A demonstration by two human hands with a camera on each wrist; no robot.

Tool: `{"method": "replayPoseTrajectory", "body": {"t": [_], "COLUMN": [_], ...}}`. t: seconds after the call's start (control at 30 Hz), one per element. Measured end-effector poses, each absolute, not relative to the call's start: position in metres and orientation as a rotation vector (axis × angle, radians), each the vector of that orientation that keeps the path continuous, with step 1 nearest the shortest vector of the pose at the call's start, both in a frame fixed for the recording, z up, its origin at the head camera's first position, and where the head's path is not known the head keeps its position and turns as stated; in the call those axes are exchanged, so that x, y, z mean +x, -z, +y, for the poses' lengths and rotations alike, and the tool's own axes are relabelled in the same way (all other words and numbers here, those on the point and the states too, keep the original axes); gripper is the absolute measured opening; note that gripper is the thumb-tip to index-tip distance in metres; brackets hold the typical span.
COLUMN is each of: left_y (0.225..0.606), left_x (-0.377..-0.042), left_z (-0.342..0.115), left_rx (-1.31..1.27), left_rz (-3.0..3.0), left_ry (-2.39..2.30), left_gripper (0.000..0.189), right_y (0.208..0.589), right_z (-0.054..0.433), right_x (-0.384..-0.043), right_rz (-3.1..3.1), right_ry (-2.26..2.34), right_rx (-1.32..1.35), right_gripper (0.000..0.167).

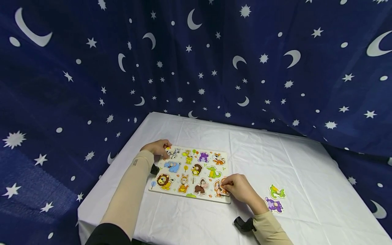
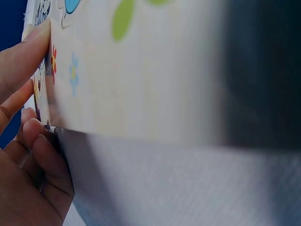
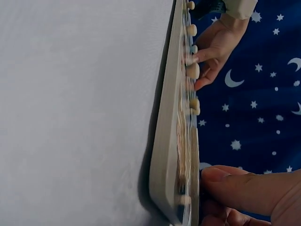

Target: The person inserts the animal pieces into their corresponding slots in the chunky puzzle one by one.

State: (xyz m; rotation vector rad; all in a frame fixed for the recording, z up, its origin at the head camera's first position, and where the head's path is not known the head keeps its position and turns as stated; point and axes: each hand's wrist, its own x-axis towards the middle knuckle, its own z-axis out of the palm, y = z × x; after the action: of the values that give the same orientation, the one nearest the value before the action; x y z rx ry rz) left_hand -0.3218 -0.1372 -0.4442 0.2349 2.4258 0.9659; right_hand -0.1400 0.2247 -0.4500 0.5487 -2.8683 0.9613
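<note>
A wooden peg puzzle board (image 1: 191, 197) with animal pictures lies on the white-covered table. At its far left corner my left hand (image 1: 156, 148) grips the edge, thumb (image 2: 28, 59) on the face by the zebra (image 1: 173, 153) and other fingers curled at the side. Over the near right corner, my right hand (image 1: 240, 187) pinches an orange-brown animal puzzle piece (image 1: 225, 190). That piece overlaps the monkey picture (image 1: 217, 188) in the head view; seen edge-on in the right wrist view, it stands close above the board, partly hidden by the fingers.
To the right of the board lie a green crocodile piece (image 1: 277, 191) and a purple hippo piece (image 1: 274, 205), almost together. White cloth (image 1: 260, 149) covers the table. Dark blue curtains (image 1: 196, 68) with moons and stars hang behind and at the left.
</note>
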Motion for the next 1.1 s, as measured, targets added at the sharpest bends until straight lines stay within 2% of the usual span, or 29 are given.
{"method": "replayPoseTrajectory", "body": {"t": [0.43,1.1], "left_y": [0.446,0.443], "left_x": [-0.321,-0.318], "left_z": [-0.137,-0.134], "left_rx": [0.209,0.218], "left_rz": [2.444,2.434], "left_ry": [-0.960,-0.977], "left_gripper": [0.063,0.065], "right_y": [0.455,0.456], "right_z": [0.213,0.210], "right_x": [-0.143,-0.140], "right_rz": [-2.849,-2.902], "right_ry": [-0.976,-1.014], "right_rx": [0.665,0.659], "right_gripper": [0.011,0.011]}}
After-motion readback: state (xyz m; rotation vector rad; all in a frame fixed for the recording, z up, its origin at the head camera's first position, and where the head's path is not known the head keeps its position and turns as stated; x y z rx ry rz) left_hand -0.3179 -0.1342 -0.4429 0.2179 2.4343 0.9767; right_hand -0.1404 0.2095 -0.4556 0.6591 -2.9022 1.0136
